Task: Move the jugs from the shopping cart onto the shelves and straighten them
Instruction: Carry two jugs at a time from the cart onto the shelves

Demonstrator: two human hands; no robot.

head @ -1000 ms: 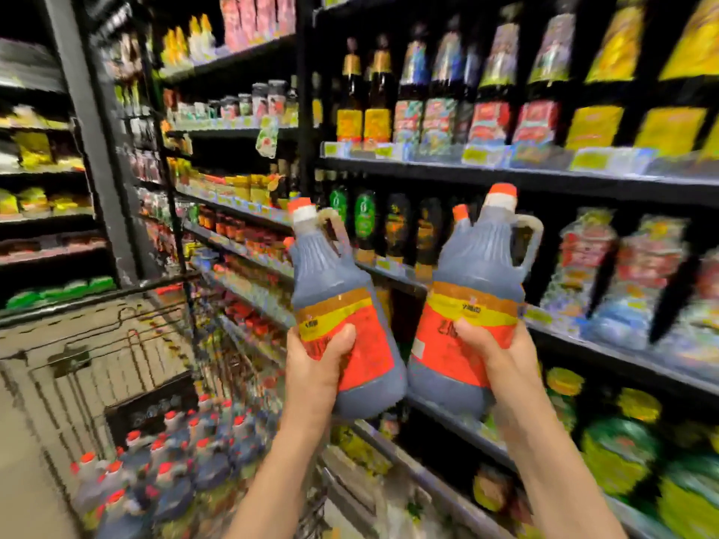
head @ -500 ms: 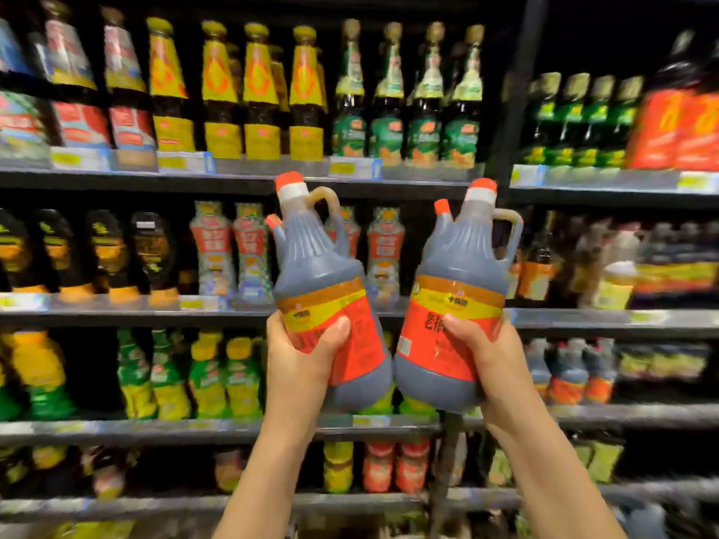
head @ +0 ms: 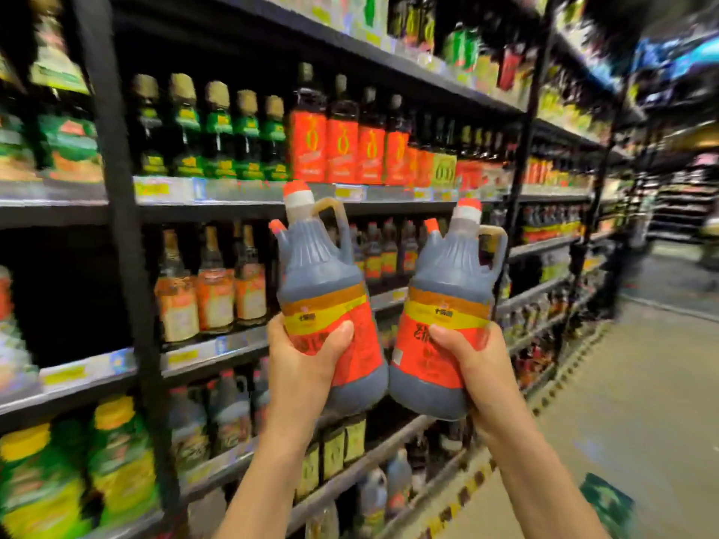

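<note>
I hold two dark jugs with red-and-yellow labels, red caps and side handles up in front of the shelves. My left hand grips the lower body of the left jug. My right hand grips the lower body of the right jug. Both jugs are upright, tilted slightly away from each other, their bases nearly touching. Similar jugs stand on the shelf behind them, and more jugs sit one shelf lower. The shopping cart is out of view.
Black shelving packed with bottles runs from the left towards the far right. A black upright post stands at left. The aisle floor opens to the right, with a green object low on it.
The view has swung right along the shelves, from the cart to the aisle's right end. Both hands keep their grip on the jugs, held at the same height.
</note>
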